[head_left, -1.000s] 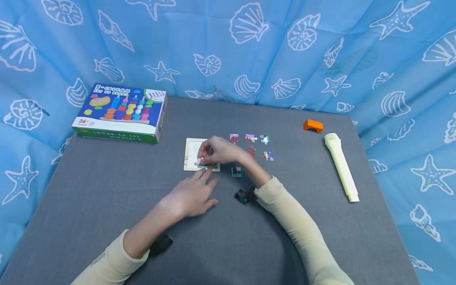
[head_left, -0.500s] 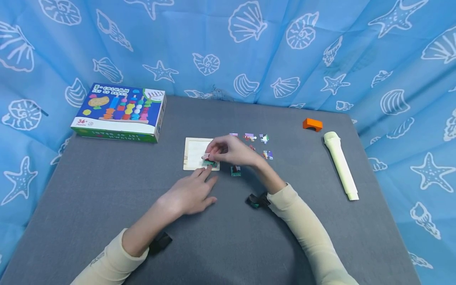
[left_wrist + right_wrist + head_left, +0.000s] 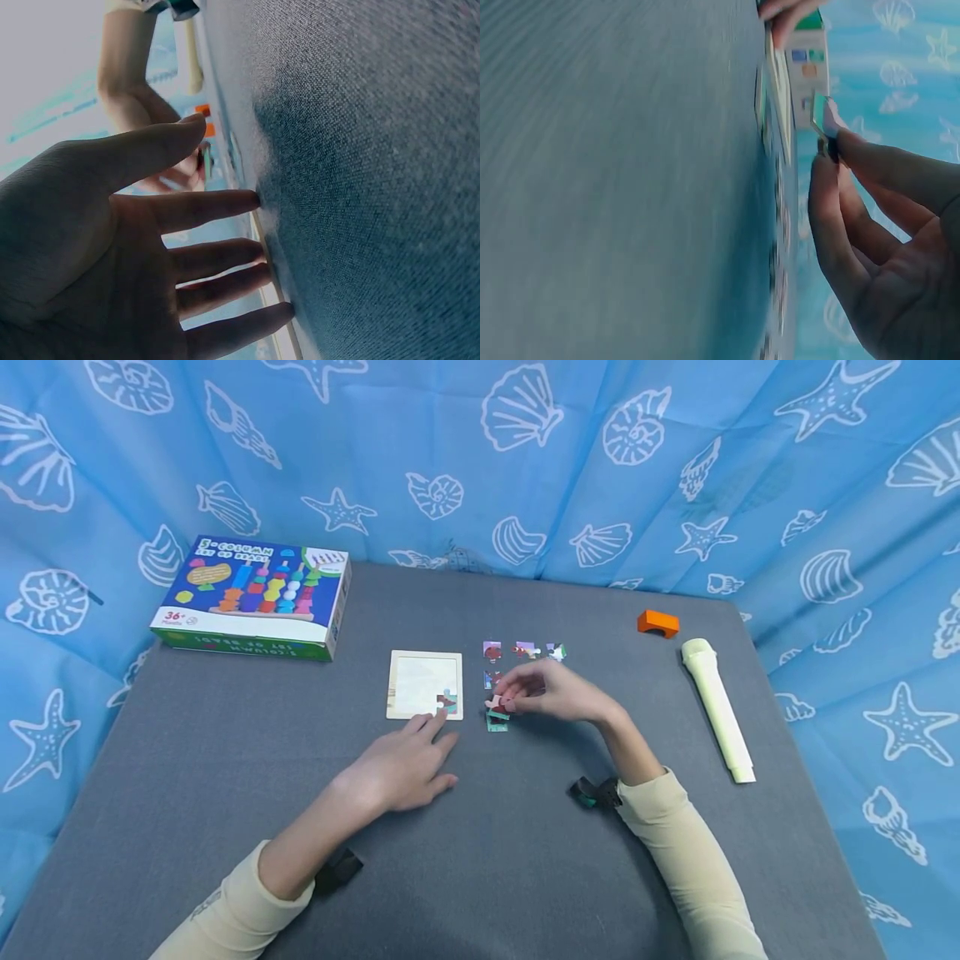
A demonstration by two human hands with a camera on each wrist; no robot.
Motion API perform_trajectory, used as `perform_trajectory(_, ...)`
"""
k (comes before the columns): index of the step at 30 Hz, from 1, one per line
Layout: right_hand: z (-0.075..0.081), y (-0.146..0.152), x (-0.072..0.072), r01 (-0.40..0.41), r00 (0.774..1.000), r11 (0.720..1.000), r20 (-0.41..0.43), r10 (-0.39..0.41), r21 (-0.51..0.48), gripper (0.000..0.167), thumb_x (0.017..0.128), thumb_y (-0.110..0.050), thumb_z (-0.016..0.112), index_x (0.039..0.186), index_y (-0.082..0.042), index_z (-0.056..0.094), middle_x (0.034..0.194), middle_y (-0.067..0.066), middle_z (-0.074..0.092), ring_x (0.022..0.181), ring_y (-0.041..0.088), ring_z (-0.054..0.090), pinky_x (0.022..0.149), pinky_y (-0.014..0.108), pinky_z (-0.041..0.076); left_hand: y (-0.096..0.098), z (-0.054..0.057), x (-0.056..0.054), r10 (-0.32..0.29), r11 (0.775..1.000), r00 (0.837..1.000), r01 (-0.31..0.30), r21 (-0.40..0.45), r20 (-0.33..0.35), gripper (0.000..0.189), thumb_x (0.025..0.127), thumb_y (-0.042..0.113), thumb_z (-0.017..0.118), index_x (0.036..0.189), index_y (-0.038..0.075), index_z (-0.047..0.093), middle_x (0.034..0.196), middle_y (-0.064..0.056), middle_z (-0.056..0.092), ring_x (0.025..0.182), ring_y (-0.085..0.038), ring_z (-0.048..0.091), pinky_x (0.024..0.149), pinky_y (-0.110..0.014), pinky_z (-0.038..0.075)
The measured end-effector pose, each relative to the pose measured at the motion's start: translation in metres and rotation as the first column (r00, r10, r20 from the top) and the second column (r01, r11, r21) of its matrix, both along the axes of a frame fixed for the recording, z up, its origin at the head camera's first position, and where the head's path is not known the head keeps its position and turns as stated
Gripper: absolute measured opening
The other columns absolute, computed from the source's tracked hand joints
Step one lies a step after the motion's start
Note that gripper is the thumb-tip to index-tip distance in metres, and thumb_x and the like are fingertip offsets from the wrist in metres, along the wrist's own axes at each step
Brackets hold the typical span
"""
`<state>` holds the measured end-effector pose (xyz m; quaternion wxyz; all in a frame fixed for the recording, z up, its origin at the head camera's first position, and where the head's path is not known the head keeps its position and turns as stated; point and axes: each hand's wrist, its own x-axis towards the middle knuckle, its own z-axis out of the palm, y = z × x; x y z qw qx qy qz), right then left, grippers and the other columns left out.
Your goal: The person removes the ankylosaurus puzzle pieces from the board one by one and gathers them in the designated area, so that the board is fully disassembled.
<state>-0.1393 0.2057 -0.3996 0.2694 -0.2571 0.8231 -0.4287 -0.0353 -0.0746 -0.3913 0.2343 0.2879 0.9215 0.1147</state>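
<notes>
In the head view, a square wooden puzzle tray (image 3: 393,687) lies in the middle of the table with one jigsaw piece (image 3: 447,702) in its lower right corner. My left hand (image 3: 401,768) lies with fingers extended, fingertips at the tray's front edge. To the right of the tray, my right hand (image 3: 558,692) pinches a green and pink jigsaw piece (image 3: 497,705) between thumb and fingers. The right wrist view shows this held piece (image 3: 823,116) raised off the cloth. Below it in the head view lies another green jigsaw piece (image 3: 497,724), partly covered.
Several loose jigsaw pieces (image 3: 527,650) lie behind the right hand, some hidden by it. A bead-set box (image 3: 251,597) stands at the back left. An orange arch block (image 3: 658,623) and a pale yellow stick (image 3: 717,710) lie on the right. A blue shell-print curtain (image 3: 465,468) hangs behind.
My right hand has lifted a jigsaw piece out of the tray and carried it right, over the loose pieces. My left hand has stayed at the tray's front edge.
</notes>
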Motion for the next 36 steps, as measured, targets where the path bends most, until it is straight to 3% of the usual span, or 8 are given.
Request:
perform_trajectory(6, 0.002, 0.032, 0.004, 0.043, 0.999, 0.995, 0.014, -0.044, 0.089, 0.024, 0.099, 0.002, 0.075, 0.122, -0.002, 0.079, 0.107, 0.013, 0.081, 0.091, 0.016, 0.072, 0.079, 0.022, 0.06, -0.001, 0.0, 0.0, -0.003, 1.0, 1.0, 0.002, 0.011, 0.003, 0.064, 0.111, 0.042, 0.062, 0.162, 0.005, 0.05, 0.18, -0.021, 0.026, 0.166, -0.04, 0.03, 0.13, -0.057, 0.04)
perform_trajectory(10, 0.002, 0.043, 0.005, 0.031, 0.999, 0.992, 0.018, -0.033, 0.124, 0.022, 0.098, 0.002, 0.075, 0.119, -0.001, 0.079, 0.104, 0.014, 0.081, 0.088, 0.015, 0.07, 0.077, 0.021, 0.058, -0.002, 0.001, 0.0, -0.005, 1.0, 1.0, 0.005, 0.013, -0.003, 0.064, 0.111, 0.042, 0.062, 0.162, 0.005, 0.05, 0.18, -0.021, 0.027, 0.165, -0.04, 0.031, 0.129, -0.057, 0.041)
perform_trajectory(16, -0.002, 0.046, 0.005, -0.003, 1.0, 0.988, -0.02, 0.006, 0.154, 0.015, 0.099, -0.001, 0.076, 0.113, -0.002, 0.081, 0.098, 0.012, 0.081, 0.085, 0.014, 0.068, 0.076, 0.019, 0.057, -0.003, 0.0, 0.0, -0.004, 1.0, 1.0, 0.004, 0.019, -0.009, 0.064, 0.111, 0.042, 0.062, 0.161, 0.005, 0.05, 0.179, -0.021, 0.028, 0.165, -0.041, 0.031, 0.129, -0.057, 0.041)
perform_trajectory(25, -0.001, 0.045, 0.005, 0.047, 0.998, 0.975, -0.055, -0.036, 0.217, 0.011, 0.097, -0.004, 0.079, 0.108, -0.006, 0.083, 0.096, 0.008, 0.082, 0.082, 0.016, 0.066, 0.072, 0.02, 0.055, -0.001, 0.0, 0.001, -0.002, 1.0, 1.0, 0.002, 0.017, -0.007, 0.064, 0.111, 0.042, 0.062, 0.161, 0.005, 0.05, 0.18, -0.021, 0.028, 0.165, -0.04, 0.031, 0.129, -0.057, 0.041)
perform_trajectory(30, 0.001, 0.047, 0.004, 0.058, 0.998, 0.977, -0.048, -0.049, 0.205, 0.012, 0.097, -0.007, 0.08, 0.109, -0.008, 0.084, 0.097, 0.007, 0.081, 0.083, 0.015, 0.066, 0.073, 0.02, 0.055, -0.001, 0.0, 0.001, 0.0, 1.0, 1.0, 0.0, 0.016, 0.0, 0.064, 0.111, 0.042, 0.062, 0.162, 0.005, 0.05, 0.18, -0.021, 0.027, 0.166, -0.04, 0.031, 0.13, -0.057, 0.04)
perform_trajectory(36, 0.001, 0.04, 0.004, 0.029, 1.0, 0.994, -0.005, -0.028, 0.101, 0.014, 0.098, -0.006, 0.079, 0.112, -0.006, 0.083, 0.1, 0.01, 0.083, 0.083, 0.012, 0.068, 0.075, 0.021, 0.057, -0.002, 0.0, 0.0, 0.002, 1.0, 1.0, -0.002, 0.014, 0.007, 0.064, 0.111, 0.042, 0.062, 0.162, 0.006, 0.05, 0.18, -0.02, 0.026, 0.166, -0.04, 0.03, 0.13, -0.058, 0.04)
